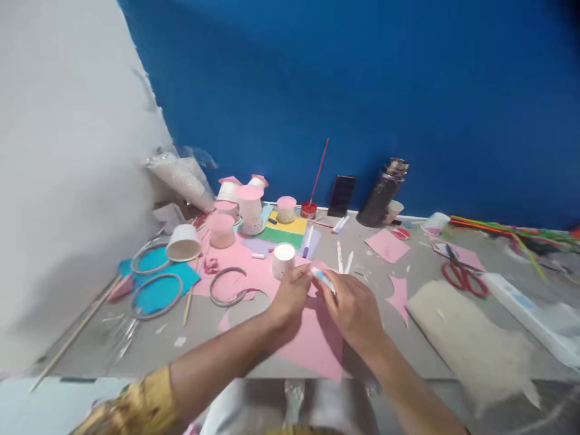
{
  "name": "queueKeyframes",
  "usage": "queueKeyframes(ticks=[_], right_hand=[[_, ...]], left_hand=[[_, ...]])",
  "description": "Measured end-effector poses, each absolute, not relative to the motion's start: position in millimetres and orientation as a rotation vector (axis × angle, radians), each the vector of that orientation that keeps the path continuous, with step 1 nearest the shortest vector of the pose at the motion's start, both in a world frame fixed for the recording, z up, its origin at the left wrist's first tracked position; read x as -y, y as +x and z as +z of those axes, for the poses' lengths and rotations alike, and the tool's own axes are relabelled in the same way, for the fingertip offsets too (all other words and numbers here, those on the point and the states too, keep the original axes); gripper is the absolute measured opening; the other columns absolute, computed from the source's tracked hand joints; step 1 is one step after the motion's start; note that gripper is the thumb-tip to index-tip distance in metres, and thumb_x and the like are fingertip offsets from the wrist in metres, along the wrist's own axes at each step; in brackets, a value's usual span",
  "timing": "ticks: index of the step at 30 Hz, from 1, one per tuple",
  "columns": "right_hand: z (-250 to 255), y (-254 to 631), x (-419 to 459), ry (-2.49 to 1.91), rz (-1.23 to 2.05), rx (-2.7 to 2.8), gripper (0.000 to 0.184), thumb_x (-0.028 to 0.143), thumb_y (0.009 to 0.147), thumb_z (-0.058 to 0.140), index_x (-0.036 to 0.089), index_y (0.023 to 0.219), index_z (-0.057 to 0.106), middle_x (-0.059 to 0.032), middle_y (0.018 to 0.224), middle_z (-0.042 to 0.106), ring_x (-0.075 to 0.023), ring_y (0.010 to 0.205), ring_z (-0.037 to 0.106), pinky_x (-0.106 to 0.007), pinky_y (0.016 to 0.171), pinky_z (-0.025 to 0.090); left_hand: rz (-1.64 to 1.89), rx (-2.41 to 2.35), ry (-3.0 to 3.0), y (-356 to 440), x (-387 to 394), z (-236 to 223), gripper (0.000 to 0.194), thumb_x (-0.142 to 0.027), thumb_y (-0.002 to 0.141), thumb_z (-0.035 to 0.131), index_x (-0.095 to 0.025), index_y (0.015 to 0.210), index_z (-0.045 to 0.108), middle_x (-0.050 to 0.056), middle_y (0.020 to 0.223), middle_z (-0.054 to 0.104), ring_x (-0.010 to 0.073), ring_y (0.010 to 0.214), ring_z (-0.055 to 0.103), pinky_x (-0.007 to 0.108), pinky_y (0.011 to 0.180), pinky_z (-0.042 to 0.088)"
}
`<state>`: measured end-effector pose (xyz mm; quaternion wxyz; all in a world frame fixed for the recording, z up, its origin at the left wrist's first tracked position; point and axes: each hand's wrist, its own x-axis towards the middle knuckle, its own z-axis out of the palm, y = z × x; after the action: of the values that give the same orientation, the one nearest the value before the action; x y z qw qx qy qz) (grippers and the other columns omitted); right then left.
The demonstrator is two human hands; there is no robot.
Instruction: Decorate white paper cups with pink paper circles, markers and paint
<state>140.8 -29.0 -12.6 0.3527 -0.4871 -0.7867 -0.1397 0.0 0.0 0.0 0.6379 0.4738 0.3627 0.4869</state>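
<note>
– How does that white-and-blue tube (323,280) handle?
– Probably light and slightly squeezable, best taken by its middle; the right hand (356,307) curls closed around it, above the table
– And the left hand (292,293)?
– Nearly closed, pinching a pink paper piece (319,265), likely thin and easily creased, so edges only
– The surroundings?
– Cluttered grey table (401,353), blue wall (272,90) behind

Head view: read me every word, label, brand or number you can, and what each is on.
No text is legible.
White tube in the right hand: blue marking, too blurred to read.
White cup beyond the left hand: faint marks, too small to read.
Long white item at right: pale blue patch, too blurred to read.
</note>
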Motion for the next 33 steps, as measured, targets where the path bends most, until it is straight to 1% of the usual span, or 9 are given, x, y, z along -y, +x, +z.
queueKeyframes(ticks=[4, 7, 9, 12, 16, 19, 22, 27, 33], right_hand=[[-16, 143, 27, -1.339, -0.411, 1.980, 0.021, 0.026, 0.106, 0.052, 0.015, 0.112, 0.069, -0.0056, 0.082, 0.075, -0.0201, 0.075, 0.070, -0.032, 0.074, 0.045], [-14, 147, 26, -1.349, -0.377, 1.990, 0.021, 0.026, 0.106, 0.051, 0.017, 0.114, 0.068, -0.0062, 0.084, 0.075, -0.0201, 0.078, 0.069, -0.032, 0.075, 0.046], [-10, 151, 26, -1.319, -0.318, 2.022, 0.021, 0.025, 0.106, 0.051, 0.018, 0.115, 0.068, -0.0067, 0.086, 0.074, -0.0201, 0.079, 0.068, -0.032, 0.075, 0.046], [-3, 158, 27, -1.237, -0.211, 2.106, 0.021, 0.023, 0.105, 0.052, 0.021, 0.119, 0.068, -0.0057, 0.088, 0.073, -0.0198, 0.082, 0.066, -0.031, 0.075, 0.047], [3, 160, 29, -1.140, -0.160, 2.192, 0.021, 0.023, 0.105, 0.050, 0.021, 0.116, 0.068, -0.0065, 0.094, 0.073, -0.0202, 0.088, 0.065, -0.030, 0.076, 0.047], [4, 159, 32, -1.137, -0.225, 2.198, 0.021, 0.023, 0.106, 0.048, 0.019, 0.113, 0.068, -0.0078, 0.093, 0.073, -0.0211, 0.089, 0.066, -0.031, 0.077, 0.046], [1, 155, 35, -1.178, -0.328, 2.184, 0.020, 0.023, 0.105, 0.051, 0.019, 0.112, 0.069, -0.0068, 0.087, 0.072, -0.0208, 0.085, 0.066, -0.031, 0.075, 0.044], [-5, 146, 38, -1.278, -0.435, 2.104, 0.022, 0.021, 0.104, 0.054, 0.019, 0.121, 0.068, -0.0035, 0.079, 0.070, -0.0190, 0.076, 0.064, -0.031, 0.071, 0.041], [-11, 145, 36, -1.268, -0.380, 2.024, 0.018, 0.020, 0.102, 0.056, 0.020, 0.112, 0.071, -0.0026, 0.076, 0.070, -0.0184, 0.073, 0.066, -0.030, 0.069, 0.042]], left_hand=[[1.159, -0.818, 1.073, 4, 2, -6, 0.013, -0.028, 0.078, 0.064, -0.015, 0.076, 0.065, 0.003, 0.076, 0.061, 0.0162, 0.072, 0.053, 0.025, 0.062, 0.042], [1.148, -0.775, 0.940, 5, 1, -7, 0.011, -0.025, 0.077, 0.069, -0.016, 0.074, 0.064, 0.000, 0.069, 0.057, 0.0134, 0.066, 0.051, 0.023, 0.061, 0.041], [1.134, -0.689, 0.766, 4, -1, -7, 0.017, -0.031, 0.083, 0.070, -0.015, 0.078, 0.065, 0.001, 0.069, 0.059, 0.0132, 0.064, 0.053, 0.024, 0.064, 0.045], [1.092, -0.594, 0.527, 2, -6, -4, 0.034, -0.044, 0.097, 0.057, -0.014, 0.082, 0.066, 0.007, 0.077, 0.066, 0.0160, 0.070, 0.061, 0.029, 0.073, 0.052], [0.975, -0.591, 0.392, -1, -11, -3, 0.044, -0.044, 0.102, 0.046, -0.012, 0.081, 0.067, 0.010, 0.074, 0.068, 0.0186, 0.069, 0.065, 0.032, 0.071, 0.055], [0.921, -0.572, 0.431, 1, -11, -3, 0.030, -0.029, 0.097, 0.054, -0.008, 0.087, 0.071, 0.014, 0.082, 0.072, 0.0199, 0.075, 0.067, 0.030, 0.072, 0.055], [0.951, -0.576, 0.532, 2, -11, -5, 0.012, -0.016, 0.084, 0.064, -0.008, 0.085, 0.073, 0.013, 0.084, 0.072, 0.0199, 0.080, 0.068, 0.028, 0.074, 0.055], [1.075, -0.783, 0.677, 3, -10, -14, 0.021, -0.031, 0.080, 0.073, -0.011, 0.076, 0.070, 0.005, 0.070, 0.066, 0.0153, 0.064, 0.059, 0.026, 0.062, 0.049], [1.161, -0.840, 0.749, 1, -8, -17, 0.035, -0.041, 0.078, 0.078, -0.016, 0.065, 0.058, 0.000, 0.062, 0.057, 0.0114, 0.057, 0.049, 0.025, 0.058, 0.044]])
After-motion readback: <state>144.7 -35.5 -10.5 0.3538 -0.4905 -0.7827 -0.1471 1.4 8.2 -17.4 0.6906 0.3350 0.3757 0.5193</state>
